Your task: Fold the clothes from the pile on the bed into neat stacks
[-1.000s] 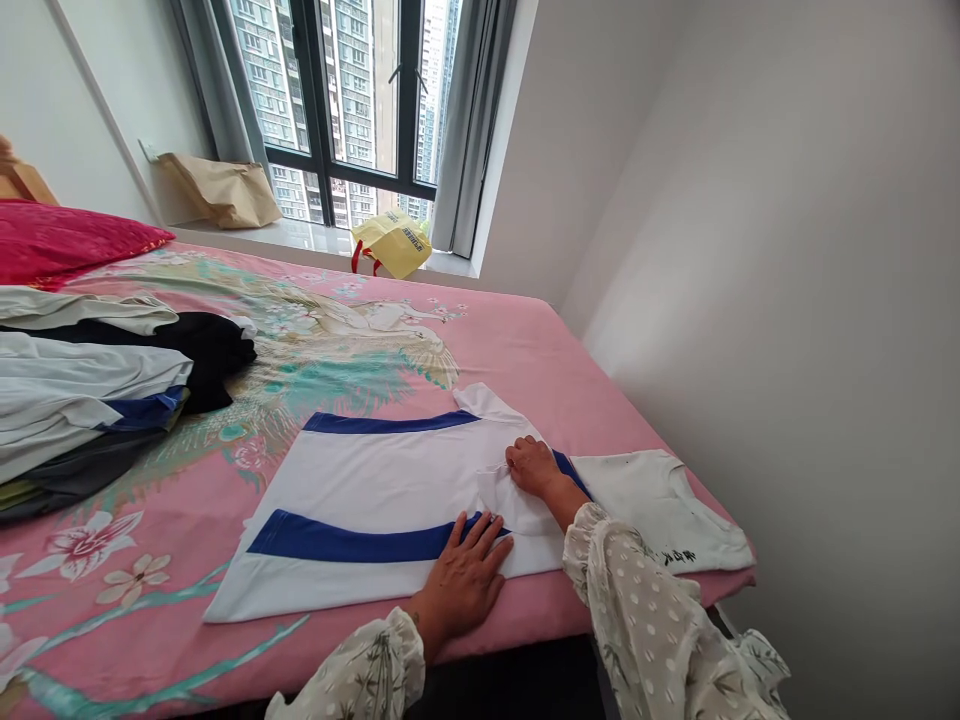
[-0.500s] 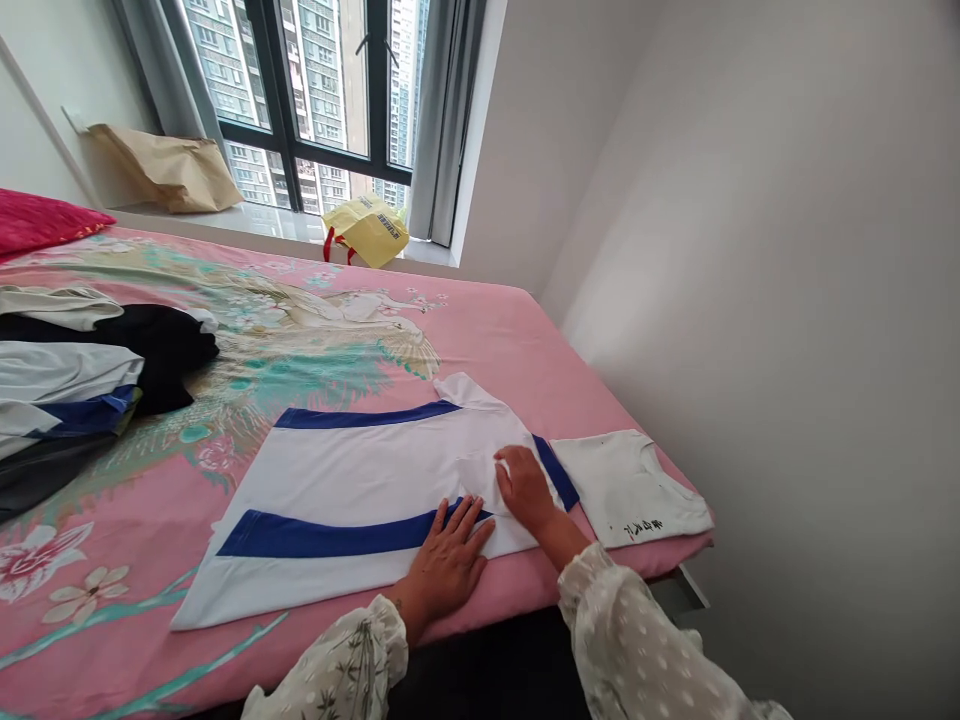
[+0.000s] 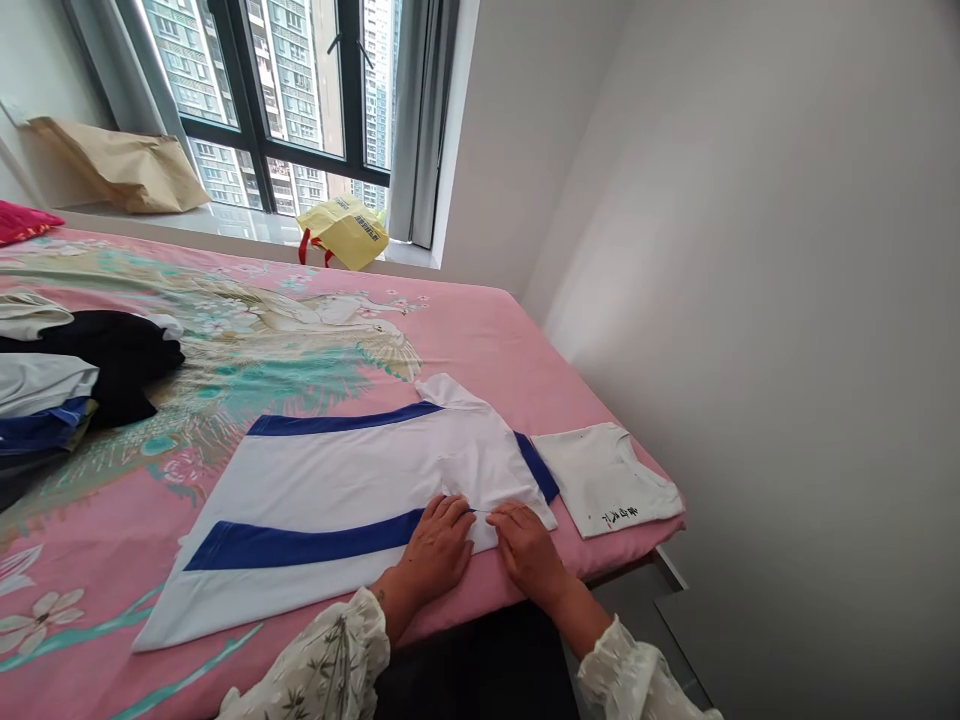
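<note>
A white T-shirt (image 3: 330,480) with blue bands lies spread on the bed, one half turned over, its hem to the left. My left hand (image 3: 436,545) rests on the near blue band with bent fingers drawn together on the cloth. Just to its right, my right hand (image 3: 529,550) has curled fingers closed at the shirt's near edge, by the sleeve. The fingertips of both hands almost meet, and the cloth under them is partly hidden. Beyond the blue trim, a folded white garment (image 3: 600,470) with small dark lettering lies at the bed's right corner.
The pink flowered sheet (image 3: 480,330) covers the bed. A heap of dark and light clothes (image 3: 112,365) lies at the left. On the window sill stand a brown paper bag (image 3: 127,165) and a yellow bag (image 3: 345,230). A bare wall (image 3: 712,300) rises at the right.
My right hand has come down toward me from the shirt's middle to its near edge. My left hand's spread fingers have drawn together and bent. The view has turned slightly right.
</note>
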Demonstrator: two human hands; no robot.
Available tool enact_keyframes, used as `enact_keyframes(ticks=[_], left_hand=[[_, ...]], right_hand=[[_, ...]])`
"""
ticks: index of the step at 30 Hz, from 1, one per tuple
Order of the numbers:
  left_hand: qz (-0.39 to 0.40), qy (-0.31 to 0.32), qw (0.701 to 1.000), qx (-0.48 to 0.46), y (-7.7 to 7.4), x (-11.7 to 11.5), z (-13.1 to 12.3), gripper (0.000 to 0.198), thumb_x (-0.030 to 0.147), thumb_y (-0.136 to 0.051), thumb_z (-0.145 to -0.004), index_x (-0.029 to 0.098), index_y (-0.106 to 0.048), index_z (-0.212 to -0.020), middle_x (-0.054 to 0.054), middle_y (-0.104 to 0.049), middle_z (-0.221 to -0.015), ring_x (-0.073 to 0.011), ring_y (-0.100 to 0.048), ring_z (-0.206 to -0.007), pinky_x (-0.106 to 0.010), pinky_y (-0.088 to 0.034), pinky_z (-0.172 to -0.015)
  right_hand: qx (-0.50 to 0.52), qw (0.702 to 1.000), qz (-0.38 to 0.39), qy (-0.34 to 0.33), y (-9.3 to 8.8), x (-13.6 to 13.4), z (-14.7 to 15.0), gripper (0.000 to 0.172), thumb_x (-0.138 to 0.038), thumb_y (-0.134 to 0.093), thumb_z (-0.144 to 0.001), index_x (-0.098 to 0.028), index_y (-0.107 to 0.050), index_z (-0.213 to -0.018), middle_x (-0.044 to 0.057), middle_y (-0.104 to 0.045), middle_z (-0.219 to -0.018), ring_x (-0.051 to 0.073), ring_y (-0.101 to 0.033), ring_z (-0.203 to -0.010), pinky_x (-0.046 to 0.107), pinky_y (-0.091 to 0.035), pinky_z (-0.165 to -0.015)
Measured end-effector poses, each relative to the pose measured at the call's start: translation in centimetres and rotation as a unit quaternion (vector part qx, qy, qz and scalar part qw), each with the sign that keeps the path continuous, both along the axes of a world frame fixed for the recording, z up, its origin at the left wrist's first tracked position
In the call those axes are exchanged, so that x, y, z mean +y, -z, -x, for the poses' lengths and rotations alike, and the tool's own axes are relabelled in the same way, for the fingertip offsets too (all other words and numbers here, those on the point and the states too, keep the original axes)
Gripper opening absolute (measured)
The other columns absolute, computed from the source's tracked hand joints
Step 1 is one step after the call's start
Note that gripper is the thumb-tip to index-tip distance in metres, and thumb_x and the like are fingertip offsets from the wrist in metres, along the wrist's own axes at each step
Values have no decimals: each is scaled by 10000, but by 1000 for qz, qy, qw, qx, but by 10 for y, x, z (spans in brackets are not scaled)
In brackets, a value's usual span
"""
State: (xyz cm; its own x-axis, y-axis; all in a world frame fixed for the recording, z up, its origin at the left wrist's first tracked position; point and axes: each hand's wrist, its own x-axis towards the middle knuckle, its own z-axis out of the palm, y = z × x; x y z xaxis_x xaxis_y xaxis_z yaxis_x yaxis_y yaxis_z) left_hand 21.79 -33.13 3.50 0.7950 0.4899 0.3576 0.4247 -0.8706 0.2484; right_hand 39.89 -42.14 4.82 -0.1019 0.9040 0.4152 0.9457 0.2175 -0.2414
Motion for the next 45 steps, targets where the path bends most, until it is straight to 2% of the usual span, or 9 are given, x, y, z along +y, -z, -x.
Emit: enact_keyframes(ticks=[6,15,20,27,31,33,37,42,45], left_hand=[[-12,-58,998,13,14,19,13,474,320,-438,-864,223,-455,-1328,-79,-467,-1397,-252,-382,-1296,-478,-211,-1099],[-55,-59,996,33,23,17,20,543,355,-394,-895,201,-344,-1413,-72,-352,-1483,-267,-287,-1363,-486,-135,-1123],[-50,-60,997,23,24,16,21,557,355,-402,-888,194,-336,-1416,-86,-369,-1472,-275,-287,-1363,-505,-140,-1125],[-29,-61,998,21,27,17,17,551,331,-401,-885,172,-343,-1410,-119,-321,-1492,-279,-266,-1372,-523,-147,-1122],[-6,-67,998,16,14,8,23,542,339,-396,-896,170,-345,-1409,-127,-328,-1486,-272,-257,-1379,-531,-139,-1121],[-1,-56,998,25,5,5,42,559,367,-373,-912,191,-290,-1436,-108,-308,-1499,-257,-231,-1392,-542,-93,-1125],[13,-53,994,90,-2,11,130,606,468,-345,-919,273,-180,-1468,-52,-251,-1523,-219,-202,-1404,-525,35,-1127],[95,-288,935,181,3,35,271,649,529,-367,-879,243,-257,-1452,-83,-257,-1516,-278,-208,-1398,-585,-48,-1100],[89,-379,903,183,-2,41,307,616,471,-370,-879,177,-344,-1421,-115,-268,-1509,-295,-204,-1398,-587,-138,-1085]], right_hand=[[-66,974,105,189,7,26,-1,312,-175,-433,-871,-165,-570,-1150,119,-584,-1180,248,-481,-1133,441,-309,-1020],[-34,976,117,178,-12,115,-6,448,-92,-355,-855,-162,-485,-1278,97,-527,-1235,178,-435,-1148,287,-322,-980],[-55,977,153,139,-14,149,-21,221,-156,-490,-796,-210,-627,-961,56,-594,-1043,177,-499,-1021,262,-374,-865],[-48,971,84,219,-27,125,-9,233,-174,-379,-876,-137,-545,-1035,136,-561,-1085,230,-476,-1057,355,-358,-917],[-14,998,12,58,-7,78,23,228,-178,-350,-900,-174,-558,-991,98,-592,-1053,196,-506,-1058,348,-374,-969],[-19,1000,5,-3,12,52,26,235,-218,-381,-901,-186,-567,-1040,98,-592,-1121,212,-494,-1127,389,-371,-1004],[-65,997,35,33,51,20,6,424,-319,-391,-906,-214,-451,-1313,92,-472,-1370,254,-391,-1292,488,-298,-1068],[-61,994,47,72,59,14,-1,487,-369,-358,-909,-228,-402,-1374,72,-433,-1414,263,-360,-1325,526,-255,-1092],[-29,998,5,54,40,15,24,466,-329,-369,-909,-223,-419,-1361,81,-475,-1378,265,-369,-1321,538,-271,-1088]])
